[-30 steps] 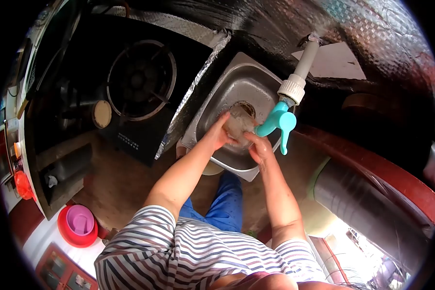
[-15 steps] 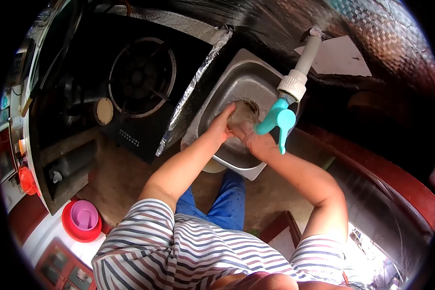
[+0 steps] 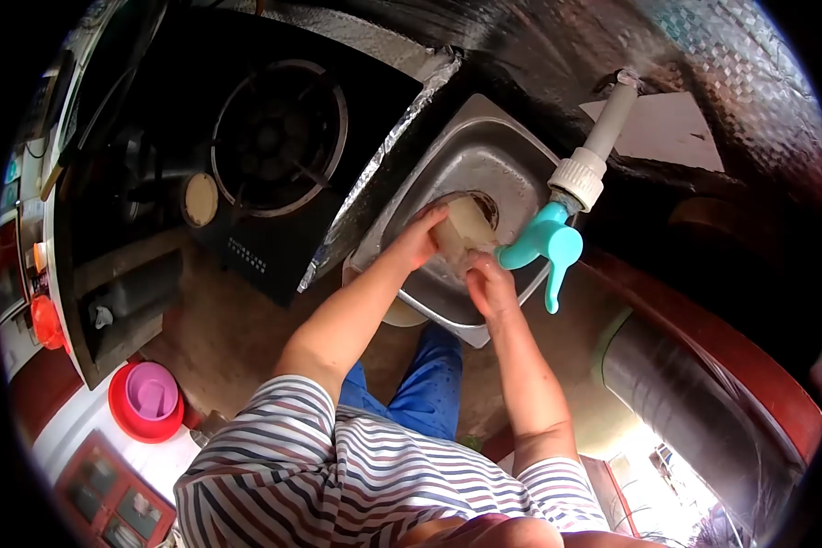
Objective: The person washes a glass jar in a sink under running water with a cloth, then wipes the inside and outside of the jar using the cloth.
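In the steel sink [image 3: 429, 301], a pale, off-white blocky thing [image 3: 470, 222] sits tilted above the drain; I cannot tell its kind. My left hand [image 3: 418, 239] is closed around its near left side, the thumb stretched along its upper edge. My right hand [image 3: 490, 285] is at its lower right end, just beneath the spout of the turquoise tap [image 3: 550, 239]. The right fingers are curled in, and whatever they may hold is hidden. Clear water seems to run between the spout and the pale thing.
A black gas hob [image 3: 279, 137] stands left of the sink, its edge wrapped in foil [image 3: 379, 164]. The tap's grey pipe [image 3: 609, 119] reaches over the sink's right side. A red basin with a pink bowl [image 3: 152, 391] is at the lower left. A dark red ledge [image 3: 703, 320] runs along the right.
My right hand has drawn back from the pale thing toward the sink's near right side, its fingers curling. The left hand keeps its hold. The view has shifted slightly.
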The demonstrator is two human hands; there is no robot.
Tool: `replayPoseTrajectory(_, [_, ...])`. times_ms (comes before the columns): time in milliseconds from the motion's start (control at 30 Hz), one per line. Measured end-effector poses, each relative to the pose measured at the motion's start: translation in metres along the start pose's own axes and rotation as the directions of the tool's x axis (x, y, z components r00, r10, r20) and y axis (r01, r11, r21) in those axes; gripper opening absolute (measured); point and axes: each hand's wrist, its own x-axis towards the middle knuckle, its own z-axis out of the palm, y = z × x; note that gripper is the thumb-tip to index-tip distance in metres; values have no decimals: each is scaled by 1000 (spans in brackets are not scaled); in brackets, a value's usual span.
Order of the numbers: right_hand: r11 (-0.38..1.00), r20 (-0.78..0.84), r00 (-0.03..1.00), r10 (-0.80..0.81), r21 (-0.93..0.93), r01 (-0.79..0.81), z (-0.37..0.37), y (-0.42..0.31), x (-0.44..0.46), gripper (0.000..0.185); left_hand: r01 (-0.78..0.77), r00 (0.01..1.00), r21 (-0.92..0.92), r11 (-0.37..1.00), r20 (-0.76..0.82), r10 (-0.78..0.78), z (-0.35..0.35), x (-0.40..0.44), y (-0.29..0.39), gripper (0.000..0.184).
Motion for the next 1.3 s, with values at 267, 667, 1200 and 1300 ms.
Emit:
replayPoseTrajectory(267, [-293,706,700,109,-650,701,49,-48,-7,73,139,986,199,970,-122,-116,27,-22,28,54])
replayPoseTrajectory(667, [107,516,823,237,-856,506,34,-66,-10,75,241,970,558,794,-140,-197,30,-24,48,65])
replayPoseTrajectory(1200, [660,-1,999,42,-751,-28,13,-21,3,54,172,971,512,842,58,-233,39,-16,50,65])
replayPoseTrajectory(1300, [53,375,927,5,-926,374,17,-22,19,33,260,965,496,829,-92,-247,38,-18,46,64])
